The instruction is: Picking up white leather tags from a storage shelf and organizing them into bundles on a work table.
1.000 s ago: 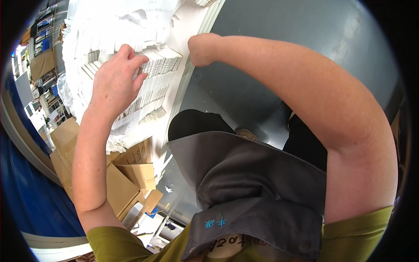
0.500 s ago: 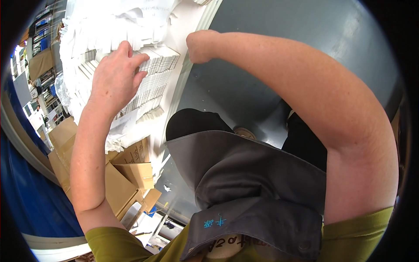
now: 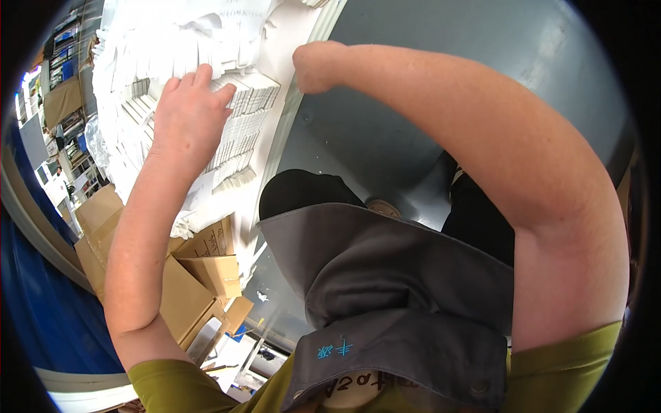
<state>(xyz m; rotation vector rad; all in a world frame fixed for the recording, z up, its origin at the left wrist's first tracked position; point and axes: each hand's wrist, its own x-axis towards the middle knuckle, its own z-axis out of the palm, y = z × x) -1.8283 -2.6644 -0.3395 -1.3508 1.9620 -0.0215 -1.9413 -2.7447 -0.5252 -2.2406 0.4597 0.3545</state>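
Rows of thin white pieces [image 3: 253, 95] lie on the white table [image 3: 281, 51], their long axes slanting up rightward toward its edge. The left hand [image 3: 189, 117] rests over them, fingers slightly spread; any pinch cannot be told. The right hand [image 3: 315, 67] curls at the edge, its fingertips hidden.

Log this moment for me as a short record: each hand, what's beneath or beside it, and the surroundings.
Left hand: the left hand, fingers spread, over the white stacks; contact unclear, palm hidden
Right hand: the right hand, bent at the wrist by the edge of the white work surface; fingers hidden
Stacks: thin white pieces packed in rows
Near side: opened cardboard box, flaps out
Clothing: grey apron over olive sleeves
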